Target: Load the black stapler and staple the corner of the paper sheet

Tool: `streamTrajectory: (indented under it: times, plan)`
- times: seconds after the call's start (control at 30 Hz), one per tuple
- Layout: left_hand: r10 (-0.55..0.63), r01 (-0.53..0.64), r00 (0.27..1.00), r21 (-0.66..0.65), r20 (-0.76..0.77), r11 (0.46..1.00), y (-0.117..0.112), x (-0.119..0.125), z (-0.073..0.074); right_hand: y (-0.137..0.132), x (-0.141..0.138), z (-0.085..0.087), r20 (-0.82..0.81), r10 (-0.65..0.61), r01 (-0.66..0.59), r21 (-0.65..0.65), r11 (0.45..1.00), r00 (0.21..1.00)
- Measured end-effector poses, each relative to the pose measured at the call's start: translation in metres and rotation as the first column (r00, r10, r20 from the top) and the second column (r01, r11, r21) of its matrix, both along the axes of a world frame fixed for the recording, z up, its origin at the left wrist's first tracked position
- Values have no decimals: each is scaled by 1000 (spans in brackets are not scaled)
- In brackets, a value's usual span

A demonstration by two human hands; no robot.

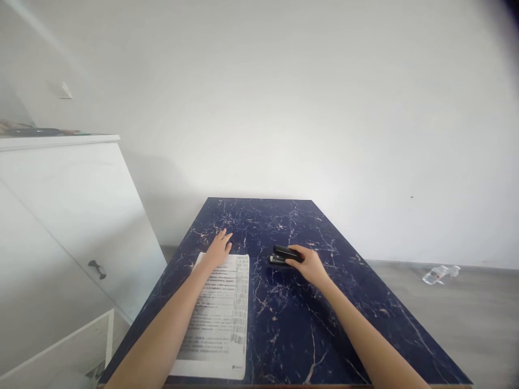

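A printed sheet of paper [221,319] lies on the left half of a dark blue marble-patterned table [292,324]. My left hand [219,249] rests flat on the sheet's far edge, fingers stretched out and reaching onto the table. A black stapler [283,254] sits on the table just right of the paper. My right hand [308,263] is wrapped round the stapler's near end, fingers closed on it.
A white cabinet [60,227] with a dark handle [97,268] stands to the left of the table, clutter on its top. A white wall is behind. A clear plastic bottle [440,274] lies on the grey floor at the right.
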State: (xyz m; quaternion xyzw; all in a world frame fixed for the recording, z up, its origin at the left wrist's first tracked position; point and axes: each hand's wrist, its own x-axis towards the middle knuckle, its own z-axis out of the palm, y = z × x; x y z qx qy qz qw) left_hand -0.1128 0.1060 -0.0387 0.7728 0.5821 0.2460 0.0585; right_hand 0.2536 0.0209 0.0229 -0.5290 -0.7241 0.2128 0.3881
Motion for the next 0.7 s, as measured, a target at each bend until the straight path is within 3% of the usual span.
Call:
streamTrajectory:
  times: [0.13,0.27,0.47,0.57,0.7]
  plan:
    - [-16,15,1000,-19,-27,1000,3,1,-3,26,-31,-10,-17,74,-74,12,997,997]
    - [-33,32,998,-25,-51,999,4,1,-5,30,-40,-23,-38,82,-82,-4,997,996]
    - [-30,32,998,36,-53,999,4,1,-1,26,-30,-28,-38,105,-106,-26,994,994]
    - [59,-57,997,49,-48,997,3,0,2,29,-21,-29,-96,157,-163,-59,985,983]
    - [133,-131,987,34,-93,991,1,-1,5,34,-3,-29,-161,17,-31,-83,996,987]
